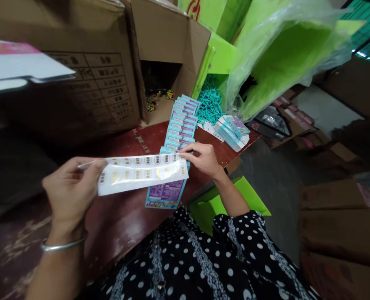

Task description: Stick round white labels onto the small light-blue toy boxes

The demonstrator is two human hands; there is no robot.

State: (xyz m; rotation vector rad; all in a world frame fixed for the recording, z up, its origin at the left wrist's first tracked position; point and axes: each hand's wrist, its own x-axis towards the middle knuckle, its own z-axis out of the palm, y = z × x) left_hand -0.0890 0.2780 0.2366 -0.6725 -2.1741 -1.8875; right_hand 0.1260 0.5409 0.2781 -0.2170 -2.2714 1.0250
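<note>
A white strip of round stickers (144, 173) stretches between my two hands above the red table. My left hand (74, 187) pinches its left end between thumb and fingers. At its upper right corner, the thumb and fingertips of my right hand (202, 157) close on the strip's edge. Beneath the strip, a fanned row of teal and purple printed cards (181, 121) runs away from me; the nearest card (164, 193) shows its full lower part. The strip hides the middle of that row.
Cardboard boxes (110, 83) stand at the back left. Teal small pieces (209, 102) fill a green box behind the cards. More cards (234, 129) lie at the table's right edge. A green bin (216, 208) sits below. Brown cartons (334, 221) are at the far right.
</note>
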